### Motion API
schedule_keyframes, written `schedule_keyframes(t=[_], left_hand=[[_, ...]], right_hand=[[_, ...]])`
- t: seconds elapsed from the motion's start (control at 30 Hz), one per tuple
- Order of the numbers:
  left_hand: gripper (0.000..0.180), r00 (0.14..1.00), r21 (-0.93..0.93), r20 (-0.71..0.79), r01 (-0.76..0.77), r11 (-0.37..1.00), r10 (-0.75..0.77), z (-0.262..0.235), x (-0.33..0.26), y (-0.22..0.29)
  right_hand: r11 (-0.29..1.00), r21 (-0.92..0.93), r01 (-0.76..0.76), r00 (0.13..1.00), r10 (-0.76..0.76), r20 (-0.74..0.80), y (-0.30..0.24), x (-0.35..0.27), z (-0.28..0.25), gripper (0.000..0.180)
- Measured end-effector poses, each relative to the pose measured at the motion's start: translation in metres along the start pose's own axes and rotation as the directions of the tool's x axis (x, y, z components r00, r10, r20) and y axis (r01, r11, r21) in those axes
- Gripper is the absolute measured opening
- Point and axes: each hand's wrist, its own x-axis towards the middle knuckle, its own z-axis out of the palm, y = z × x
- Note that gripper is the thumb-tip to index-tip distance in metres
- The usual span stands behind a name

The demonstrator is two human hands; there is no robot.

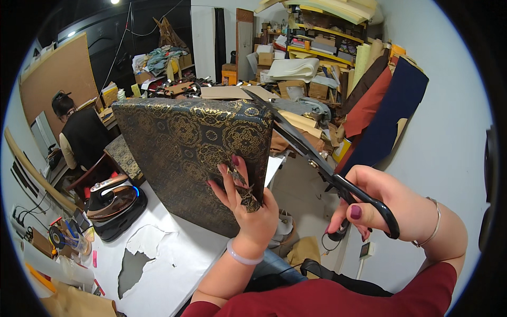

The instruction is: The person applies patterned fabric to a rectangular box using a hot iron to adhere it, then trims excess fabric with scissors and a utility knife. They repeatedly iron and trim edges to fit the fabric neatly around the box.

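Gold-patterned dark brocade covers a large flat square panel [193,153], standing tilted on edge on the white paper-covered table [174,274]. Left hand [245,203] presses against the panel's lower right face; its grip is closed, fingers pinching a small scrap of the same brocade fabric [244,190] against the surface. Right hand [383,203] has its grip closed through the handles of long black-handled steel scissors [317,158]; thumb and fingers sit in the loops. Blades look nearly shut, running up and left, with the tip at the panel's upper right corner. Black and copper steam iron [113,203] rests on the table, left of the panel. Torn patch in the table's paper [132,267] lies near the front edge. Another person [79,132] sits at far left, back turned.
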Motion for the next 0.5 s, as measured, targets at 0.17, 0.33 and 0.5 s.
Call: schedule_keyframes(t=[0.17,0.33,0.5], left_hand=[[0.076,0.999,0.013,-0.011,-0.047,0.999,0.047,-0.004,-0.002,-0.005],[0.087,0.999,0.050,0.034,-0.044,0.998,0.042,-0.010,-0.002,-0.009],[0.088,1.000,0.016,0.015,-0.027,1.000,0.027,-0.012,-0.002,-0.012]], right_hand=[[1.000,-0.026,-0.008,0.999,0.007,-0.047,-0.014,-0.002,0.013,0.047],[0.999,-0.042,-0.025,0.997,0.022,-0.069,-0.023,-0.005,0.022,0.047],[0.998,-0.050,-0.023,0.997,0.019,-0.077,-0.028,-0.003,0.028,0.048]])
